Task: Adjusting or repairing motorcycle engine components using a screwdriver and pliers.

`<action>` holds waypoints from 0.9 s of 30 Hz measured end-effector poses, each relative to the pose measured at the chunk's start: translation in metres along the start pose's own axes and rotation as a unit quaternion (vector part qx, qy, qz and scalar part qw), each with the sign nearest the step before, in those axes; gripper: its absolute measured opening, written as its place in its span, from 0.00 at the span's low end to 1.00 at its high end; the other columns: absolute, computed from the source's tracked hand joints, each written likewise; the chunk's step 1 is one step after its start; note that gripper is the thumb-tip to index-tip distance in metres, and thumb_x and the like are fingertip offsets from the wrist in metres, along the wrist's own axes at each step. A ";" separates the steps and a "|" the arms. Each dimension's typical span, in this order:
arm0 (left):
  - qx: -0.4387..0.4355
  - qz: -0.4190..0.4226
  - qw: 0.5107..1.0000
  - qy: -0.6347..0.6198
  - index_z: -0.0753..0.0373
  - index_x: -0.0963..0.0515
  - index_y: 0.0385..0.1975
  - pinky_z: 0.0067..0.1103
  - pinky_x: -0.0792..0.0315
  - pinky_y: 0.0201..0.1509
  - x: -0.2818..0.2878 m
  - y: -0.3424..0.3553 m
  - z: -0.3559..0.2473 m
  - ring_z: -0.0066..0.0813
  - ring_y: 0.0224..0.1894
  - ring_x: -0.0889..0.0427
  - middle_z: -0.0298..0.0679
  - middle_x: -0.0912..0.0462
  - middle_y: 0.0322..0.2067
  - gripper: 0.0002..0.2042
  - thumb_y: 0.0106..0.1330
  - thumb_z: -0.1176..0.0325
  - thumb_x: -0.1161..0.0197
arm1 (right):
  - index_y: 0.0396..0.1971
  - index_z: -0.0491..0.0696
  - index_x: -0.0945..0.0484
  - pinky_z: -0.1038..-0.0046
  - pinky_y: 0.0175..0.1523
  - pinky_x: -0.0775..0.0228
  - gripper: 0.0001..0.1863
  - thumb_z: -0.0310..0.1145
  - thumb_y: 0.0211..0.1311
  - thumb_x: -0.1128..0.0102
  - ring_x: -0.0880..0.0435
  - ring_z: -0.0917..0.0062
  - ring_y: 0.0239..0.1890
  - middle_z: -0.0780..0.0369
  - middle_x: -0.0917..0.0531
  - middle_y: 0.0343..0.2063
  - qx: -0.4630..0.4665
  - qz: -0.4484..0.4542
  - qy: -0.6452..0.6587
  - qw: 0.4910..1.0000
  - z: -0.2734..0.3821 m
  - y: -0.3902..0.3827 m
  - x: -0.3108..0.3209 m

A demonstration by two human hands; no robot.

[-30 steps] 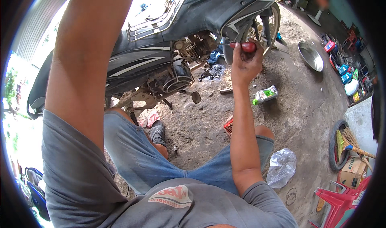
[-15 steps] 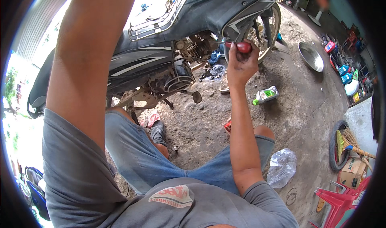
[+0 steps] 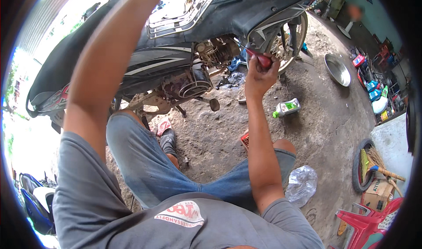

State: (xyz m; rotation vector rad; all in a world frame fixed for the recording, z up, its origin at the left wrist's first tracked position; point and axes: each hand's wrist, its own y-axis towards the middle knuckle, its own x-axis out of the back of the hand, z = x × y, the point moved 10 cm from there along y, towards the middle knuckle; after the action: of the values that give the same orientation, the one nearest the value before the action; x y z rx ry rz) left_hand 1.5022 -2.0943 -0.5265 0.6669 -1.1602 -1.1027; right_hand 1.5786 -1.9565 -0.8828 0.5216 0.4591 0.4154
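Observation:
In my right hand (image 3: pixel 258 80) is a screwdriver with a red handle (image 3: pixel 264 61), gripped near the handle's end. Its shaft slants up and left toward the exposed engine (image 3: pixel 211 51) under the body of a black motorbike (image 3: pixel 228 18). Whether the tip touches anything is too small to tell. My left arm (image 3: pixel 99 69) stretches up across the motorbike's seat side and leaves the picture at the top, so the left hand is hidden.
On the rough ground lie a white-and-green bottle (image 3: pixel 288 107), a metal basin (image 3: pixel 337 70), a red plastic basket (image 3: pixel 245 138) and a clear plastic bag (image 3: pixel 302 185). A red chair (image 3: pixel 371 222), a cardboard box (image 3: pixel 377 193) and a tyre (image 3: pixel 357 172) stand at the right.
The screwdriver has tilted, its handle end now lower and its shaft angled more upward. My left arm has swung, uncovering more of the motorbike's rear. The whole view has shifted slightly.

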 end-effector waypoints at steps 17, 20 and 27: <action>0.650 -0.045 0.632 -0.419 0.71 0.18 0.49 0.22 0.25 0.41 -0.166 -0.364 -0.053 0.19 0.38 0.20 0.37 0.13 0.38 0.16 0.76 0.62 0.38 | 0.45 0.40 0.26 0.73 0.49 0.22 0.14 0.22 0.61 0.33 0.17 0.74 0.42 0.57 0.18 0.43 0.098 0.039 -0.134 0.985 0.015 -0.021 -0.008; 0.674 -0.072 0.586 -0.443 0.70 0.20 0.51 0.23 0.23 0.45 -0.167 -0.365 -0.060 0.20 0.41 0.18 0.38 0.13 0.43 0.15 0.76 0.63 0.37 | 0.45 0.40 0.26 0.71 0.50 0.22 0.14 0.21 0.61 0.33 0.15 0.71 0.44 0.55 0.16 0.43 0.141 0.052 -0.144 0.978 0.023 -0.027 -0.012; 0.666 -0.118 0.566 -0.471 0.71 0.23 0.51 0.23 0.23 0.46 -0.162 -0.363 -0.054 0.21 0.41 0.17 0.38 0.14 0.42 0.16 0.73 0.66 0.33 | 0.45 0.40 0.25 0.69 0.50 0.21 0.14 0.21 0.61 0.33 0.15 0.69 0.46 0.54 0.16 0.45 0.148 0.041 -0.158 0.975 0.029 -0.037 -0.021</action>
State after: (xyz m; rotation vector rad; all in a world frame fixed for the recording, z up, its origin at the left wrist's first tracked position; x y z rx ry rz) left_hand 1.4328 -2.0806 -0.9210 1.4674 -3.0202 -0.5092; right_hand 1.5858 -2.0068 -0.8741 0.8829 0.1926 0.3355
